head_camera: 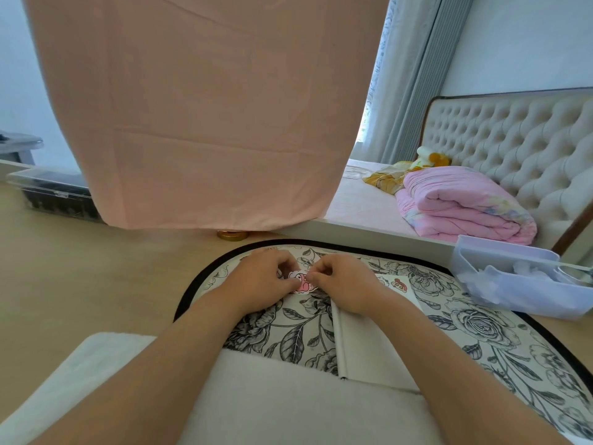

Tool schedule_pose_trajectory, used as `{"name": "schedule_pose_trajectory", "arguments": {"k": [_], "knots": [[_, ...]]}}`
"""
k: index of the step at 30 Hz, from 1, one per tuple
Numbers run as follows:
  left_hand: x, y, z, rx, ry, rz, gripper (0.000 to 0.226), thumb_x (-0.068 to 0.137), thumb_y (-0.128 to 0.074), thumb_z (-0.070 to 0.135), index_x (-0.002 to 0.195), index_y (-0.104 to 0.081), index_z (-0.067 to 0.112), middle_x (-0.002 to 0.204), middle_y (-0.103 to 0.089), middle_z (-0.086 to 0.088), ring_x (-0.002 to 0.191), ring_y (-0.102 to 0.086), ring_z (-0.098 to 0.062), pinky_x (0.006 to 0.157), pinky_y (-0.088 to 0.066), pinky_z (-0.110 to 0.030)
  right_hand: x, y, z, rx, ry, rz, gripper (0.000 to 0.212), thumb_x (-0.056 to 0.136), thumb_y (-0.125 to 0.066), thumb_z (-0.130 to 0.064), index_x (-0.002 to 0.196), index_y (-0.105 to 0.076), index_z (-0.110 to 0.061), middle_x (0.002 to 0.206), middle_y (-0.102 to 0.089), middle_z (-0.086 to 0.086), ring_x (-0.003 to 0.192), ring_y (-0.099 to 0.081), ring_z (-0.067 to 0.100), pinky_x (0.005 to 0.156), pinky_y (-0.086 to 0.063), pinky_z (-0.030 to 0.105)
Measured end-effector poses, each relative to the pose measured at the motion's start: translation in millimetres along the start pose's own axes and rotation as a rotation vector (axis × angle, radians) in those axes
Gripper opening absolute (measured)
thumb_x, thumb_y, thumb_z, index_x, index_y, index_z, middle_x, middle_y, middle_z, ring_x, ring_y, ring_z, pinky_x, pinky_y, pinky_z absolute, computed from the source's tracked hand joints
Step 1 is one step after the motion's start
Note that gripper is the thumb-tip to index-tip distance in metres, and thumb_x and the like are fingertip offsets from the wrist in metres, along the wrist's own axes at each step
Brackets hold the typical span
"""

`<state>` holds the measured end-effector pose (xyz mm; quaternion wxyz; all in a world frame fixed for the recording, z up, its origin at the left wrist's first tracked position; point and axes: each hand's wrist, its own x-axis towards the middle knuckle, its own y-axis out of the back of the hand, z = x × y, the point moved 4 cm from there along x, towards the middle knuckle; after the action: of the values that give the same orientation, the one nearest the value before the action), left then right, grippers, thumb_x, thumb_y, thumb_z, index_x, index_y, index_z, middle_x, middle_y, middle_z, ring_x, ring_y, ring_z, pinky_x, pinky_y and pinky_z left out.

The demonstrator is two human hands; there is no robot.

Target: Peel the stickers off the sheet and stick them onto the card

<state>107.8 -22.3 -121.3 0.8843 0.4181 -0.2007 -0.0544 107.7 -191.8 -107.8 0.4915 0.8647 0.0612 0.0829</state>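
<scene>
While your left hand (266, 279) and right hand (341, 282) both pinch the pink sticker (302, 285) over the floral bench (481, 332), you seem mid-peel. The sheet (390, 279) holds a red sticker (399, 284), and the card (365, 348) looks bare.

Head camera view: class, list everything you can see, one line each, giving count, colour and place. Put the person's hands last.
table: one, black-and-white floral, in front
pink sticker: one, pink, over the table's far middle
white card: one, white, lying on the table
red sticker: one, red, by the white card's far end
tray: one, pale lilac, table's right edge
bed: one, cream headboard, right
quilt: one, pink, folded on the bed
cloth: one, peach, hanging behind
clear box: one, transparent, floor left
left hand: pinches the pink sticker
right hand: pinches the pink sticker
</scene>
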Motion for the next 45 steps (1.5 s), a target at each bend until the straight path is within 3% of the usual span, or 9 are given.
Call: {"name": "schedule_pose_trajectory", "arguments": {"k": [3, 10, 14, 19, 24, 30, 36, 41, 45], "knots": [[0, 0, 2, -0.046, 0.024, -0.010, 0.012, 0.087, -0.071, 0.039, 0.082, -0.061, 0.033, 0.080, -0.062, 0.012, 0.073, -0.053, -0.002, 0.064, -0.040, -0.023, 0, 0, -1, -0.027, 0.014, -0.006, 0.021, 0.099, -0.057, -0.043, 0.089, -0.070, -0.030, 0.084, -0.068, -0.010, 0.082, -0.062, 0.011, 0.080, -0.052, 0.033], [-1, 1, 3, -0.025, 0.031, -0.020, 0.005, 0.093, -0.065, 0.033, 0.091, -0.069, 0.034, 0.086, -0.065, 0.012, 0.079, -0.057, -0.006, 0.073, -0.046, -0.028, -3, 4, 6, 0.237, 0.011, 0.129, 0.011, 0.093, -0.068, -0.038, 0.094, -0.079, -0.037, 0.094, -0.077, -0.014, 0.087, -0.072, 0.007, 0.091, -0.056, 0.041], [0, 1, 4, 0.092, 0.013, -0.016, 0.016, 0.090, -0.069, 0.032, 0.105, -0.071, 0.036, 0.099, -0.059, 0.013, 0.089, -0.056, -0.005, 0.081, -0.048, -0.027, -5, 9, 7, 0.337, -0.013, 0.156, 0.011, 0.094, -0.069, -0.029, 0.094, -0.081, -0.030, 0.084, -0.073, -0.018, 0.088, -0.070, 0.002, 0.091, -0.054, 0.030], [0, 0, 8, -0.034, 0.002, 0.042, 0.022, 0.093, -0.064, 0.034, 0.115, -0.068, 0.035, 0.099, -0.063, 0.018, 0.088, -0.056, -0.001, 0.081, -0.048, -0.026, -4, 10, 8, 0.340, 0.006, 0.140, 0.013, 0.095, -0.068, -0.027, 0.094, -0.080, -0.031, 0.076, -0.076, -0.012, 0.080, -0.071, 0.001, 0.088, -0.054, 0.028], [0, -2, 11, -0.244, 0.060, 0.043, 0.017, 0.087, -0.071, 0.025, 0.100, -0.072, 0.035, 0.082, -0.071, 0.011, 0.076, -0.063, -0.004, 0.072, -0.051, -0.022, -4, 11, 6, 0.324, 0.025, 0.110, 0.016, 0.096, -0.065, -0.027, 0.091, -0.080, -0.026, 0.074, -0.075, -0.010, 0.072, -0.069, -0.001, 0.081, -0.053, 0.025], [1, -1, 12, -0.384, 0.152, 0.094, 0.004, 0.084, -0.073, 0.022, 0.084, -0.071, 0.025, 0.075, -0.074, 0.003, 0.063, -0.060, -0.004, 0.066, -0.049, -0.029, -6, 13, 3, 0.452, 0.011, 0.149, 0.008, 0.091, -0.072, -0.027, 0.088, -0.078, -0.030, 0.085, -0.077, -0.012, 0.087, -0.070, 0.003, 0.082, -0.053, 0.021], [1, -1, 11, -0.204, 0.205, 0.062, 0.008, 0.084, -0.068, 0.031, 0.078, -0.068, 0.025, 0.077, -0.071, 0.008, 0.075, -0.063, -0.010, 0.075, -0.051, -0.036, -8, 12, 2, 0.499, -0.029, 0.129, 0.003, 0.087, -0.078, -0.023, 0.083, -0.078, -0.025, 0.083, -0.078, -0.006, 0.087, -0.071, 0.009, 0.082, -0.053, 0.020], [0, 1, 16, -0.255, 0.150, 0.080, 0.011, 0.084, -0.069, 0.034, 0.077, -0.066, 0.026, 0.068, -0.062, 0.015, 0.063, -0.054, -0.006, 0.065, -0.046, -0.030, -9, 16, 0, 0.577, -0.033, 0.157, 0.003, 0.089, -0.076, -0.020, 0.088, -0.078, -0.017, 0.075, -0.074, -0.008, 0.058, -0.062, -0.007, 0.059, -0.045, 0.008], [1, 1, 26, -0.424, 0.143, 0.114, 0.007, 0.084, -0.074, 0.032, 0.083, -0.068, 0.027, 0.077, -0.069, 0.001, 0.061, -0.054, -0.005, 0.064, -0.047, -0.033, -14, 22, -1, 0.622, -0.004, 0.166, 0.003, 0.089, -0.075, -0.018, 0.088, -0.077, -0.016, 0.071, -0.071, -0.007, 0.046, -0.052, -0.005, 0.051, -0.038, 0.010]]}}
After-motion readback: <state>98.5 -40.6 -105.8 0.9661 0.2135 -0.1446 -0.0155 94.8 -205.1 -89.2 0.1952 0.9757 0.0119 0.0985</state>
